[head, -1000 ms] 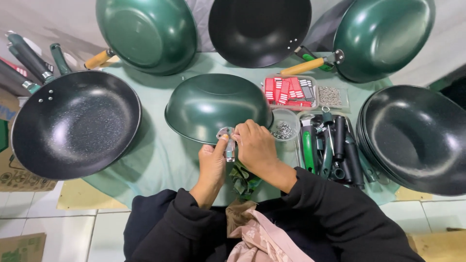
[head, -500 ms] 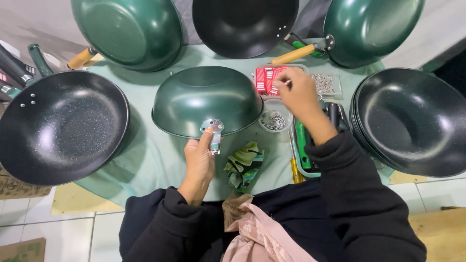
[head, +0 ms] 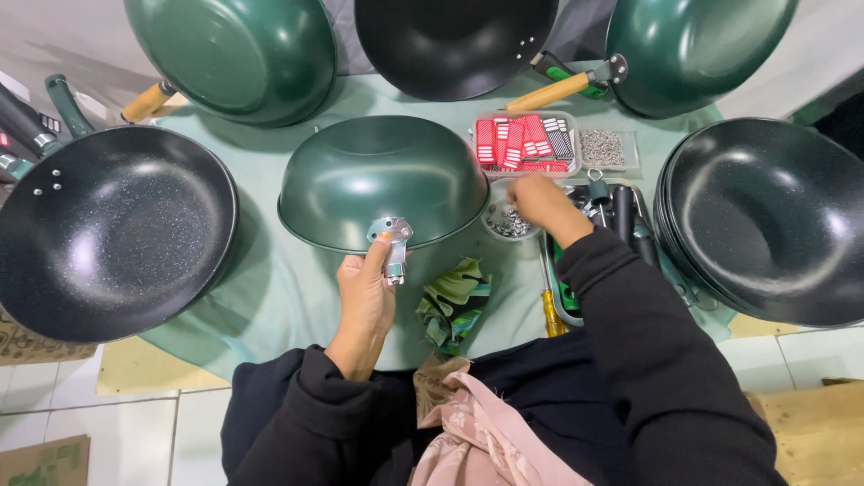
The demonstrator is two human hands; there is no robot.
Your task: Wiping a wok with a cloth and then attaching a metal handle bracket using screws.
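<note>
left hand [head: 367, 292] pinching bracket [head: 393, 241] on upturned wok [head: 382, 180] | right hand [head: 537, 200] fingers curled in screw dish [head: 506, 220], grip unclear

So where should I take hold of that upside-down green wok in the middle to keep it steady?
Probably at the metal handle bracket on the near rim of the upside-down green wok, coming from the near side. The dome is smooth and offers no purchase, while the bracket juts out toward the person. The left hand already pinches it there.
</note>
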